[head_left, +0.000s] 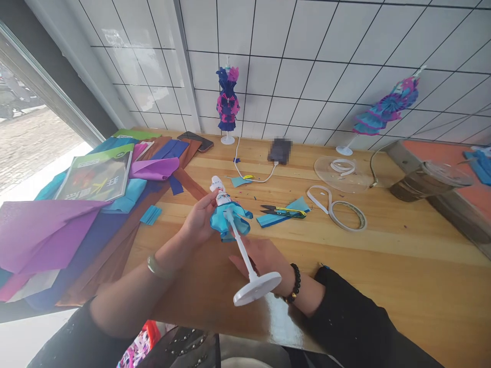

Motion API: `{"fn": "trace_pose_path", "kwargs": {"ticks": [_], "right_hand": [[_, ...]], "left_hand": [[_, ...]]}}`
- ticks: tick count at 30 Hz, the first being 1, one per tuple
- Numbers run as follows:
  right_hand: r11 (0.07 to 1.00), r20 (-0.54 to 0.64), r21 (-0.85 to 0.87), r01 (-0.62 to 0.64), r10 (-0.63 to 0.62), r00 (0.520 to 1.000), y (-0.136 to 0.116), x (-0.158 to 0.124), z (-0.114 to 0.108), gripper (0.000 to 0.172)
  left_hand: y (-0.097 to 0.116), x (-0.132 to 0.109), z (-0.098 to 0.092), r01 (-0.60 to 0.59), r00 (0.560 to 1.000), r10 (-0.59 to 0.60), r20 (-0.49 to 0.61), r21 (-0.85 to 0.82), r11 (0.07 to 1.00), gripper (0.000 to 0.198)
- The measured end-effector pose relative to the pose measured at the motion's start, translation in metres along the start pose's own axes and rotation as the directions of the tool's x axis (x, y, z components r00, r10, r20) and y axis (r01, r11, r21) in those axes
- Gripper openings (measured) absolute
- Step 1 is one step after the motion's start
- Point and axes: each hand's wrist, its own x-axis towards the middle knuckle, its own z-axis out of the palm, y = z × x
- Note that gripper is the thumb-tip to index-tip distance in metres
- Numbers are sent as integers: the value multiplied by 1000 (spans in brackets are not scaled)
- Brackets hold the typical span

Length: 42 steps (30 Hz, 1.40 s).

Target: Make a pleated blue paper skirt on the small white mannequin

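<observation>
My left hand (200,219) is closed around the upper body of a small white dress-form mannequin (245,250), which is tilted with its round base towards me. The mannequin wears a light-blue ruffled skirt (226,217) with darker blue edges, and its white bodice has small coloured marks. Below the skirt, my right hand (264,258) reaches behind the stand's pole. Its upper fingers meet the skirt's hem, where their tips are partly hidden, while a lower finger points left. Yellow-handled thread snips (284,211) lie beyond on folded blue paper (268,220).
Coloured paper sheets (76,235) and a printed packet (97,174) cover the left side. A roll of white tape (348,215) lies right. Two dressed mannequins (228,105) (387,110) stand by the tiled wall. A phone (195,141), a cable (253,179) and a lidded cup (425,181) are also present.
</observation>
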Motion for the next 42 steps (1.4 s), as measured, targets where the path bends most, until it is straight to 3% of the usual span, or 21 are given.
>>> {"fn": "trace_pose_path", "kwargs": {"ticks": [3,11,16,19,22,24,26,29,33,38,42], "right_hand": [[1000,42,-18,2,-2,999,0,0,3,56],[994,95,-86,69,-61,994,0,0,4,49],[998,41,-3,67,-67,997,1,1,-4,44],[997,9,59,46,-47,999,0,3,-11,32],[991,-112,132,-16,31,993,-2,2,-14,18],[974,-236,198,-109,156,959,-1,0,-12,13],[943,-358,264,-205,293,886,0,-1,-10,7],[913,-433,306,-270,386,815,3,0,-7,28],[943,-380,231,-238,313,871,4,5,-10,43],[957,-283,188,-221,268,921,2,4,-14,23],[970,-279,167,-174,216,936,4,3,-15,25]], "left_hand": [[-2,-2,4,23,999,-23,-34,5,1000,17],[-3,-3,3,73,997,-74,17,17,997,19],[4,-4,3,20,1000,-21,11,20,1000,21],[9,-5,3,-35,999,35,6,24,999,21],[13,-5,2,-92,996,92,4,24,995,18],[14,-5,1,-112,994,113,-5,21,993,16],[14,-5,2,-114,993,115,-16,26,993,15],[12,-6,6,-102,994,103,-27,46,994,17],[7,-9,13,-60,995,65,-78,65,996,17],[-1,-9,11,-122,992,126,-30,109,986,16],[-4,-9,7,-186,982,179,57,149,971,19]]}}
